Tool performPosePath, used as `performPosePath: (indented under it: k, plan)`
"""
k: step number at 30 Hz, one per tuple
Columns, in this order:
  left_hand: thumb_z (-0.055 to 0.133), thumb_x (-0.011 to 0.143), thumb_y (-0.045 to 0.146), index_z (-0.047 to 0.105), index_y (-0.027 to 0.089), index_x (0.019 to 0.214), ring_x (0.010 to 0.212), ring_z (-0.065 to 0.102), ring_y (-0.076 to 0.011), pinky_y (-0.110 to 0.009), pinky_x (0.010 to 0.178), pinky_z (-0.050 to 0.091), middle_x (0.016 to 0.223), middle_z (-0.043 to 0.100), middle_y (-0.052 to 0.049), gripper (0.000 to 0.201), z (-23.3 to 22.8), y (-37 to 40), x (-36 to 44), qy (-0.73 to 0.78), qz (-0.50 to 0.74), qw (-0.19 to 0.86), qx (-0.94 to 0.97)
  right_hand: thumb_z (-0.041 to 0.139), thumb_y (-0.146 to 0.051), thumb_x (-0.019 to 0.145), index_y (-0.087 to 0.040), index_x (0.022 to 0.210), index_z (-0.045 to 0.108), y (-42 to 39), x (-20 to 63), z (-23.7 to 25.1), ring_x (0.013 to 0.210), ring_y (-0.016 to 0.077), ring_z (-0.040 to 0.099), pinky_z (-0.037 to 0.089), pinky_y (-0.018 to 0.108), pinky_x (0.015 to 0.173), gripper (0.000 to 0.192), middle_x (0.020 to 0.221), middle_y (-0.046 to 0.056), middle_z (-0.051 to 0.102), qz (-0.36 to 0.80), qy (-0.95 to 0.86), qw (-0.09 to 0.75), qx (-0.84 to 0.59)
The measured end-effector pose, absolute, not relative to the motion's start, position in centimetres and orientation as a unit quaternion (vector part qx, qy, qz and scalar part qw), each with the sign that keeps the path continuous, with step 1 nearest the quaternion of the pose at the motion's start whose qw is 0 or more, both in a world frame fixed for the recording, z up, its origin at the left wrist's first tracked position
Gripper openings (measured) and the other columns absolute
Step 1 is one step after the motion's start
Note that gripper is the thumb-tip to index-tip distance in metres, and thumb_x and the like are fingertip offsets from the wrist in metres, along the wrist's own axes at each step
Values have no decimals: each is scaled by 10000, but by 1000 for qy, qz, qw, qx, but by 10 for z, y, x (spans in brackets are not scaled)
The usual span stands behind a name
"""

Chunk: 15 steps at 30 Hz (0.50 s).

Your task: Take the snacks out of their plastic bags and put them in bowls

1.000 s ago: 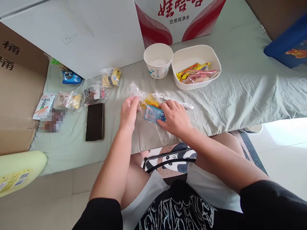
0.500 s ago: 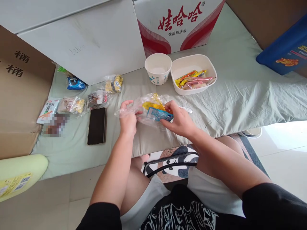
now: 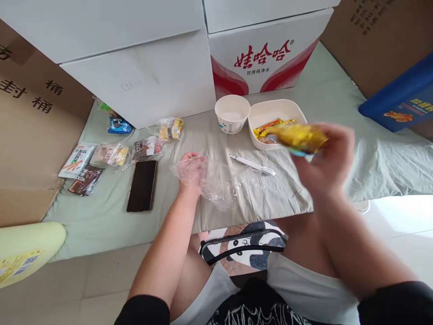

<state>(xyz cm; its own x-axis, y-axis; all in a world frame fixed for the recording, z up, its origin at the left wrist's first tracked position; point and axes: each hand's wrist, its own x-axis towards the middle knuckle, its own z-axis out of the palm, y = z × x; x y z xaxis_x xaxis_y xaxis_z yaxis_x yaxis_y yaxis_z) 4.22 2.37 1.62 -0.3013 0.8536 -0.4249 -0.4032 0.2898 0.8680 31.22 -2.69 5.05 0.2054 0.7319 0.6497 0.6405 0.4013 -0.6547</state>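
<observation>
The left hand (image 3: 191,174) is resting on the green sheet (image 3: 338,113) near the table's front edge, its fingers closed on the mouth of a clear plastic bag (image 3: 219,183), which is lying crumpled and flat to the right of that hand. The right hand (image 3: 329,155) is lifted above the sheet, blurred by motion, and is pinching a yellow snack packet (image 3: 299,136) between its fingertips; the packet is sticking out to the left of the grip, just in front of the white rectangular tub (image 3: 262,143), with a sliver of blue showing at its lower edge.

Half a second ago both hands were close together at the bag, and the yellow and blue packets were still inside it; now the packet is out, well apart from the bag, and the bag is sagging.

Between the hands a white pen (image 3: 252,164) is lying on the sheet. Left of the bag a dark phone (image 3: 142,185) is lying face up, with several wrapped snacks (image 3: 111,154) beyond it. Farther back a paper cup (image 3: 232,113) is standing beside the tub, which is holding more packets, and behind them a red and white carton (image 3: 270,54) is standing.
</observation>
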Motion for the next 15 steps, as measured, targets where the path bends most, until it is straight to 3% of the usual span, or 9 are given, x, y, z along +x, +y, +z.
performPosePath:
  k: [3,6,11,15]
  plan:
    - [633,605,78,519,216,778,438,488,-60,-156,384,254,644,667,41,249,18,28,48,569,560,570,192,617,-101,643,-281,965,600,16,341,63,855,252,627,539,447,804,369,954,57,666,-47,-563,565,-601]
    - [627,622,87,510,209,745,443,471,-47,-147,376,201,658,659,37,209,22,30,51,581,546,575,184,551,-112,647,-282,896,639,56,358,59,900,259,623,529,455,859,314,967,81,686,-49,-569,534,-624]
    - [608,587,82,517,204,731,447,466,-40,-136,378,205,644,629,47,209,25,31,50,577,538,586,184,475,-138,660,-220,731,690,80,360,32,905,298,615,473,535,923,241,860,103,723,28,-587,395,-706]
    - [572,559,62,513,207,723,432,452,-50,-143,360,191,622,620,50,227,24,33,47,580,543,582,174,494,-122,713,-233,864,694,75,361,21,982,318,607,430,543,953,274,1007,135,743,38,-582,374,-721]
